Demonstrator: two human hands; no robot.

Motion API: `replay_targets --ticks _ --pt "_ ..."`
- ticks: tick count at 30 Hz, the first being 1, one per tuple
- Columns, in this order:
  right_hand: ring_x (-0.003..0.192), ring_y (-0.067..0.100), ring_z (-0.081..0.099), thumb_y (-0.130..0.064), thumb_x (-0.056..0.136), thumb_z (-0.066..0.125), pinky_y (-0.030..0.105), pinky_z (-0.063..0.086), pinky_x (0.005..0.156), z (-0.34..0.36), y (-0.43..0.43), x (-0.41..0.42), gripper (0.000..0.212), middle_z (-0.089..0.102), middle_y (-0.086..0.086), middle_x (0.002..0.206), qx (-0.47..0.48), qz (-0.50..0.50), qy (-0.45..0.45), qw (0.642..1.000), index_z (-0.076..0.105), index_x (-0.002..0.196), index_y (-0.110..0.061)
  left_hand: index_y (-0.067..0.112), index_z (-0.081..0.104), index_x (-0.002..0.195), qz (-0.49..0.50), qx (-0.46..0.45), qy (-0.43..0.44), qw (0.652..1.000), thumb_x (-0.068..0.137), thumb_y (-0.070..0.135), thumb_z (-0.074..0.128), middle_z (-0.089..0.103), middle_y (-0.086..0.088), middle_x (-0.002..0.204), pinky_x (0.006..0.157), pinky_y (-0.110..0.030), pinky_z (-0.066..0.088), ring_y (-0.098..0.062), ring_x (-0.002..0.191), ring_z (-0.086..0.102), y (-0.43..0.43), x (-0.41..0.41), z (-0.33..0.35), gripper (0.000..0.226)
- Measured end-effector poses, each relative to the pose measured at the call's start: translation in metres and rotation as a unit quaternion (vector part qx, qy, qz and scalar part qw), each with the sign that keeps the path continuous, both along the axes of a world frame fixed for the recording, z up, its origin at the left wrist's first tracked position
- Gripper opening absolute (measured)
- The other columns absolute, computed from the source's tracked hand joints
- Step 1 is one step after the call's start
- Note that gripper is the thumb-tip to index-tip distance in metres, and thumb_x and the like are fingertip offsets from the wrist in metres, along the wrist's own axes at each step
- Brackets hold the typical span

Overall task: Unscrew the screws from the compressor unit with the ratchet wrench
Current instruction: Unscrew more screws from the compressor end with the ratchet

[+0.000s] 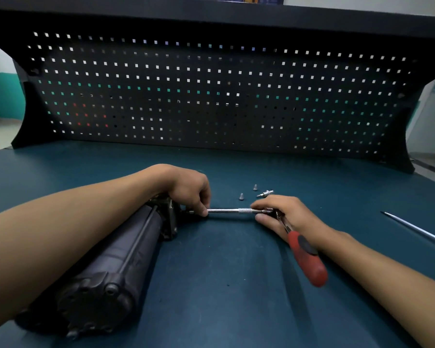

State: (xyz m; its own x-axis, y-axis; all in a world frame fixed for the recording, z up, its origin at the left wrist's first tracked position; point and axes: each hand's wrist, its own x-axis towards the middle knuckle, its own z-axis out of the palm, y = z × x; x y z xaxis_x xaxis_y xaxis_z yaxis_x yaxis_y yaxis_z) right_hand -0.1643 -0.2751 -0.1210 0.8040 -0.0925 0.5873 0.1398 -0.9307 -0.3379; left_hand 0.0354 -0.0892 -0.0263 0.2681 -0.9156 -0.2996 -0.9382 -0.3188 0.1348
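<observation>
Left of centre on the teal surface (211, 285): black cylindrical compressor unit (106, 259); left hand (189, 189) pinches the chrome extension bar (232, 210) at the unit's end, right hand (286, 217) grips its knurled end at the head of the red-handled ratchet wrench (304, 254). Two screws (241, 196) just behind, steel rod (417, 231) near the right edge, perforated pegboard (211, 96) across the back.

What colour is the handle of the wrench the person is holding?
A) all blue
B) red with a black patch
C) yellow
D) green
B: the ratchet wrench sticking out from the right hand has a red handle with a black patch on it.
</observation>
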Motion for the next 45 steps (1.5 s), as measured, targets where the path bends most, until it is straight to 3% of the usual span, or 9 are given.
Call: replay_targets --ticks 3,6,8,17,24,32,39,42,45 --pt "0.073 -0.003 0.064 -0.049 0.090 0.061 0.008 0.044 0.066 0.008 0.008 0.000 0.022 0.070 -0.022 0.082 0.140 -0.042 0.041 0.988 0.072 0.090 -0.030 0.020 0.074 0.094 -0.001 -0.004 0.009 1.000 0.089 0.029 0.073 0.073 0.007 0.085 0.067 -0.020 0.048 -0.007 0.073 0.063 -0.001 0.000 0.000 0.011" --pt "0.044 0.006 0.054 -0.052 0.097 0.056 0.018 0.038 0.043 0.017 0.018 0.007 0.047 0.065 -0.006 0.057 0.353 -0.111 0.077 0.926 0.072 0.088 -0.009 0.019 0.074 0.094 -0.002 -0.009 0.017 1.000 0.088 0.028 0.075 0.073 0.006 0.085 0.064 -0.017 0.048 -0.007 0.073 0.063 -0.001 0.001 -0.001 0.011" --pt "0.036 0.010 0.049 -0.053 0.097 0.054 0.019 0.033 0.036 0.024 0.021 0.009 0.052 0.064 -0.001 0.051 0.420 -0.149 0.090 0.891 0.071 0.089 -0.005 0.020 0.074 0.092 -0.003 -0.010 0.021 1.000 0.087 0.027 0.075 0.071 0.009 0.081 0.059 -0.012 0.046 -0.006 0.071 0.063 -0.001 0.001 -0.002 0.009" --pt "0.036 0.016 0.047 -0.042 0.098 0.057 0.019 0.028 0.033 0.039 0.018 0.007 0.045 0.074 0.020 0.076 0.507 -0.096 0.189 0.835 0.062 0.107 0.002 0.025 0.071 0.086 -0.010 -0.009 0.032 0.999 0.087 0.027 0.076 0.069 0.014 0.075 0.057 -0.007 0.042 0.009 0.058 0.057 -0.001 0.003 -0.002 0.005" --pt "0.028 0.008 0.026 -0.042 0.100 0.050 0.015 0.020 0.030 0.046 0.001 0.006 0.036 0.063 0.013 0.065 0.581 -0.047 0.248 0.774 0.052 0.083 -0.010 0.023 0.069 0.085 -0.011 -0.017 0.024 1.000 0.087 0.025 0.076 0.068 0.013 0.074 0.057 -0.009 0.043 0.006 0.059 0.057 0.000 0.000 0.001 0.007" --pt "0.040 0.013 0.044 -0.025 0.095 0.067 0.020 0.031 0.036 0.026 0.013 -0.002 0.014 0.064 0.011 0.062 0.426 -0.027 0.150 0.892 0.060 0.089 -0.014 0.027 0.068 0.086 -0.014 0.015 0.005 1.000 0.089 0.030 0.073 0.070 0.007 0.087 0.059 -0.013 0.043 -0.009 0.073 0.062 0.001 -0.002 0.000 0.006" --pt "0.069 0.022 0.053 -0.010 0.091 0.071 0.035 0.044 0.070 0.015 0.023 -0.007 0.007 0.063 0.020 0.077 0.253 0.012 0.059 0.966 0.074 0.086 -0.013 0.033 0.068 0.086 -0.019 0.030 0.018 0.999 0.093 0.031 0.069 0.068 0.013 0.080 0.069 -0.020 0.047 -0.007 0.073 0.062 0.002 -0.003 0.002 0.007" --pt "0.079 0.017 0.061 -0.009 0.091 0.071 0.029 0.048 0.078 0.013 0.020 -0.005 0.011 0.068 -0.001 0.080 0.199 0.018 0.031 0.979 0.074 0.088 -0.018 0.032 0.068 0.086 -0.022 0.027 0.016 0.999 0.093 0.030 0.069 0.069 0.012 0.081 0.069 -0.021 0.048 -0.008 0.072 0.061 0.001 -0.002 0.002 0.007" --pt "0.073 0.009 0.060 -0.013 0.089 0.074 0.016 0.045 0.071 0.013 0.014 0.000 0.006 0.067 0.002 0.080 0.075 0.026 -0.027 0.997 0.078 0.091 -0.016 0.027 0.070 0.092 -0.024 0.021 0.012 0.999 0.093 0.030 0.069 0.071 0.008 0.087 0.071 -0.023 0.049 -0.009 0.075 0.062 0.001 -0.001 0.002 0.003"
